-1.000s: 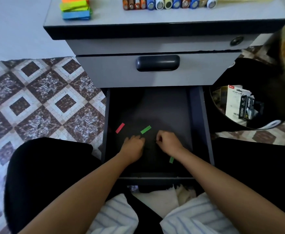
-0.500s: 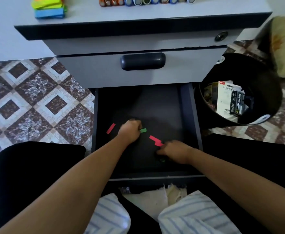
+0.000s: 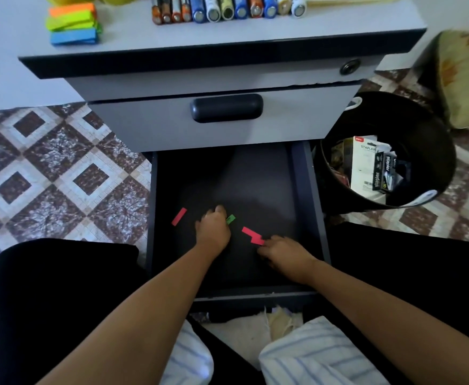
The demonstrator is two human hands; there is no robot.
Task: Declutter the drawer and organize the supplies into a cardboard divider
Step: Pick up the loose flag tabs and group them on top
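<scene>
right hand slid right, curled beside red strips.

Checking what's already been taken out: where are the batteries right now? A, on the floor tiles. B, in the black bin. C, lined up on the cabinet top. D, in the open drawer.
C: the batteries lie side by side in a row on the cabinet top, above the open drawer.
</scene>
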